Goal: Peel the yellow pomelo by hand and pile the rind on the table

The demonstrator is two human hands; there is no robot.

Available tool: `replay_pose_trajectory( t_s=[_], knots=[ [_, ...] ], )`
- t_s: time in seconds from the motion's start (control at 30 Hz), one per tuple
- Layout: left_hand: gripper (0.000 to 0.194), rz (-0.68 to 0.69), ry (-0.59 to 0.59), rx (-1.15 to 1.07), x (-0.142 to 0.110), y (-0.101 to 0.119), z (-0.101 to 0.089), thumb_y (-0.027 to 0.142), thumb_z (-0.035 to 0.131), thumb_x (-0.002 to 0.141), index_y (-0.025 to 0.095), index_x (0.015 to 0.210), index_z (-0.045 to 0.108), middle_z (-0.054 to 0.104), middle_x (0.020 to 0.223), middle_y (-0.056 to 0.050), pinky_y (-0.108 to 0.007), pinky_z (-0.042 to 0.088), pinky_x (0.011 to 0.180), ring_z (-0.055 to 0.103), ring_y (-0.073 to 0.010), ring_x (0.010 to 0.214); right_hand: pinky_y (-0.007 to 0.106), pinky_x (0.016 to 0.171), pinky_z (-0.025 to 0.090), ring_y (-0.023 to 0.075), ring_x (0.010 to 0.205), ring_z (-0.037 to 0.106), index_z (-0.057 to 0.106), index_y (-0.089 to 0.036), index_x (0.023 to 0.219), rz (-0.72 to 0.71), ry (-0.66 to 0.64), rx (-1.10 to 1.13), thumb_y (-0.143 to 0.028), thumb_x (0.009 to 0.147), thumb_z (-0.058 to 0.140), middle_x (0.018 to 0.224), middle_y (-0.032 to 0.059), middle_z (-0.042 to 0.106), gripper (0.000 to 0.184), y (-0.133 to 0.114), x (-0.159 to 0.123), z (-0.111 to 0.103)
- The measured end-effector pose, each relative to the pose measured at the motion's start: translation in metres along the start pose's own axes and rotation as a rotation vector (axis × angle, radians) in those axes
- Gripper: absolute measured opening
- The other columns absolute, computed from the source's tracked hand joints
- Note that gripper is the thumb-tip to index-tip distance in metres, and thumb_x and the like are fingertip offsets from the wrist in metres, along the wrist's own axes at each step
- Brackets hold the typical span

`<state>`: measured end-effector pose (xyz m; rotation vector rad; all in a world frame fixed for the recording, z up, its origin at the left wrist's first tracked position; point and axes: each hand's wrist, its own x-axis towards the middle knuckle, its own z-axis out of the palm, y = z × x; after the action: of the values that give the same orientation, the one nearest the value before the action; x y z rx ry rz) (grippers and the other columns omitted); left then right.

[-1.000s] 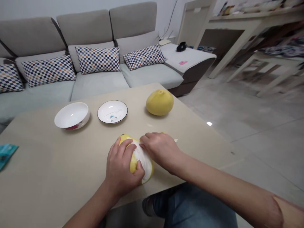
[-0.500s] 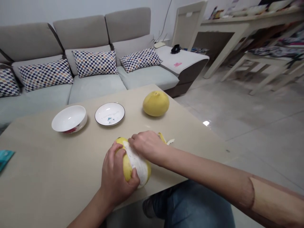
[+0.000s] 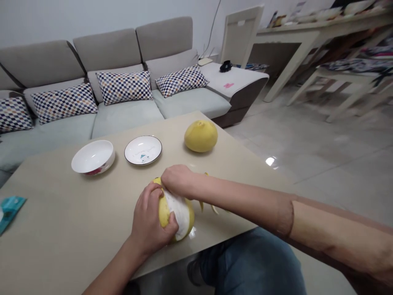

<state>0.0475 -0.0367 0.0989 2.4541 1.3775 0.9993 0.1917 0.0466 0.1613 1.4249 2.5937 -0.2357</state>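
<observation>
Clamping a half-peeled pomelo (image 3: 176,215) in a closed left grip, the left hand (image 3: 150,219) wrapped round the fruit's near side, with yellow rind showing beside the fingers and white pith across the middle. Pressing down at the fruit's upper end, the right hand (image 3: 176,180) bunched against the edge where rind meets pith, knuckles up, fingertips hidden: no telling whether clamped on peel or only pushing on it.

Sitting low on the bench (image 3: 61,221), the pomelo close to the near edge, with that edge running just below the left hand and a person's jeans-covered knee (image 3: 254,262) beyond it. Crossing over the bench from the right, the right forearm passing above a curled strip of peel (image 3: 214,209) lying just beside the fruit.

Further out, toward the far corner, a whole pomelo (image 3: 200,136), unpeeled and well apart from both hands. Standing to its left, a small white plate (image 3: 143,150) with a dark rim, nearest the right hand, then a white bowl (image 3: 92,157) near the far edge. Lying at the left edge, a teal packet (image 3: 9,211), well away from the left hand. Past the far edge, a grey sofa (image 3: 123,49) with checked cushions.
</observation>
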Motion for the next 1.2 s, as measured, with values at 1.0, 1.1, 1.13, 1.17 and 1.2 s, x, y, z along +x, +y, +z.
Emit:
replay_pose_trajectory(
  t_s=[1.0,1.1,1.13,1.17,1.2],
  knots=[
    [0.049,0.182,-0.151,-0.244,0.006,-0.03,-0.013,0.022,0.059,0.07,0.025,0.115,0.039,0.053,0.118,-0.01,-0.051,0.045,0.099,0.05,-0.0313,0.118,0.033,0.065,0.045,0.0262,0.07,0.067,0.074,-0.009,0.075,-0.141,-0.305,-0.003,-0.008,0.072,0.063,0.066,0.013,0.071,0.011,0.012,-0.003,0.001],
    [0.048,0.208,-0.214,-0.35,0.01,-0.043,-0.016,0.023,0.059,0.072,0.025,0.115,0.04,0.053,0.12,-0.011,-0.051,0.044,0.1,0.047,-0.0334,0.125,0.033,0.066,0.044,0.0241,0.072,0.065,0.074,-0.008,0.082,-0.167,-0.255,0.13,-0.019,0.087,0.052,0.08,0.0164,0.073,0.026,0.028,-0.006,0.001],
    [0.047,0.216,-0.23,-0.387,0.01,-0.047,-0.016,0.023,0.059,0.072,0.025,0.115,0.04,0.053,0.121,-0.011,-0.052,0.043,0.101,0.046,-0.0341,0.128,0.032,0.067,0.044,0.0227,0.073,0.064,0.074,-0.008,0.084,-0.174,-0.238,0.184,-0.021,0.089,0.049,0.083,0.0157,0.073,0.029,0.034,-0.006,0.001],
    [0.047,0.225,-0.24,-0.421,0.011,-0.05,-0.017,0.023,0.059,0.072,0.025,0.116,0.04,0.053,0.121,-0.011,-0.053,0.043,0.102,0.045,-0.0348,0.129,0.031,0.068,0.044,0.0211,0.073,0.063,0.074,-0.009,0.086,-0.18,-0.225,0.241,-0.023,0.091,0.049,0.085,0.014,0.073,0.029,0.041,-0.007,0.003],
    [0.048,0.235,-0.242,-0.451,0.011,-0.054,-0.016,0.023,0.059,0.072,0.025,0.116,0.04,0.053,0.121,-0.011,-0.054,0.042,0.103,0.045,-0.0352,0.13,0.029,0.068,0.044,0.0194,0.074,0.062,0.074,-0.011,0.087,-0.182,-0.213,0.302,-0.024,0.091,0.049,0.085,0.0118,0.073,0.029,0.048,-0.008,0.005]
  ],
)
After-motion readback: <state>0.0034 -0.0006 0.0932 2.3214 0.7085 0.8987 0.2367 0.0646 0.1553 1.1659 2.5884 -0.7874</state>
